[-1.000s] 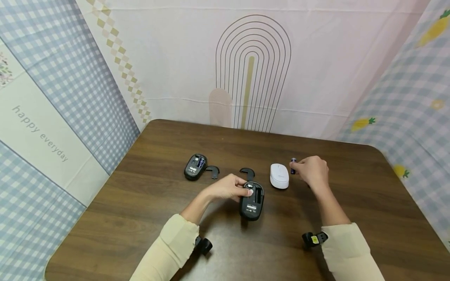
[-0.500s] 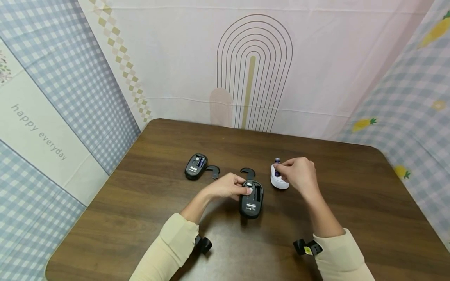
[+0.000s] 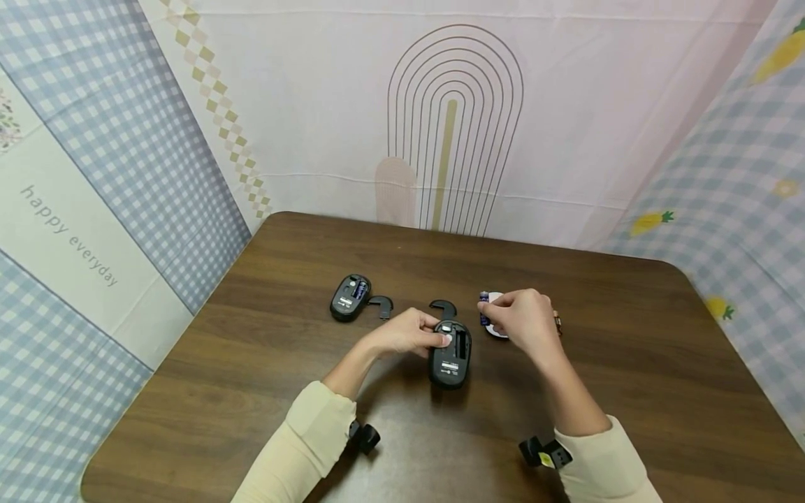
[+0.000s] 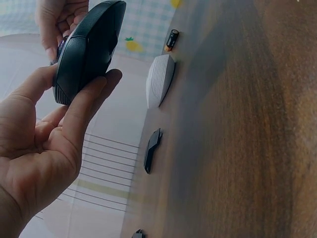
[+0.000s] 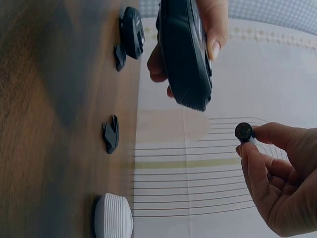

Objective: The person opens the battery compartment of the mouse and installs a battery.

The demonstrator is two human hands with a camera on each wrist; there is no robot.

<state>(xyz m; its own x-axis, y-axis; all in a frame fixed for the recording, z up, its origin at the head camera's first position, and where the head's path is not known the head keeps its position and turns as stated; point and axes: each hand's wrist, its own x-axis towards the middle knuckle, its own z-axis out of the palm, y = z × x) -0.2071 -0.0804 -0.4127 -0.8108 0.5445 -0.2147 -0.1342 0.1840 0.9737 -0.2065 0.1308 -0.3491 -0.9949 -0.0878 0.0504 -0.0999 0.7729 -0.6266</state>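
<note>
From my remote station I see the left hand (image 3: 407, 335) gripping a black mouse (image 3: 449, 370), thumb on its underside and fingers behind; it is held above the surface (image 3: 302, 255), underside towards the head camera, a dark, long slot showing. The right hand (image 3: 527, 318) pinches a purple battery (image 3: 483, 312) between thumb and fingertips. My right wrist view gives me the battery end-on, apart from the held mouse.

In my head view, the right hand partly covers a white mouse (image 4: 159, 82) sitting on the surface. Just beyond it I make out a loose battery (image 4: 172, 39), black and copper-toned. A curved black cover (image 3: 445, 306) lies behind the held mouse. Further left, a second black mouse (image 3: 344, 305) rests underside up, a purple battery inside, with another curved cover (image 3: 381, 304) just beside it.
</note>
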